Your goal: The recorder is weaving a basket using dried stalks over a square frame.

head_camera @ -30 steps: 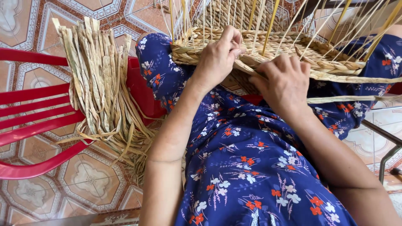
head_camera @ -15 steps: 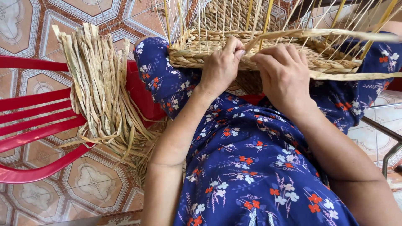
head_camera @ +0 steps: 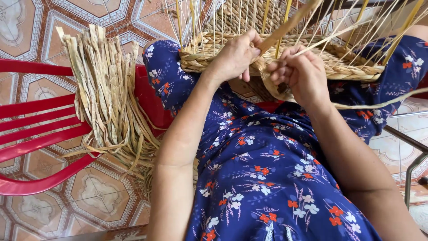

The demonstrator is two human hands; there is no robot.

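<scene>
The left hand (head_camera: 234, 56) is closed on the braided rim of the half-woven basket (head_camera: 352, 67), which rests on the person's lap, and pinches a flat straw strip (head_camera: 285, 27) slanting up from the rim. The right hand (head_camera: 301, 73), fingers curled, grips the basket just beside it. Left of the basket, a bundle of dried straw (head_camera: 104, 93) lies across a red plastic chair (head_camera: 31, 120).

left hand (head_camera: 234, 57) holds basket (head_camera: 352, 67) rim | right hand (head_camera: 301, 73) pinches flat straw strip (head_camera: 285, 27) | dry straw bundle (head_camera: 104, 89) on red chair (head_camera: 35, 116)
</scene>
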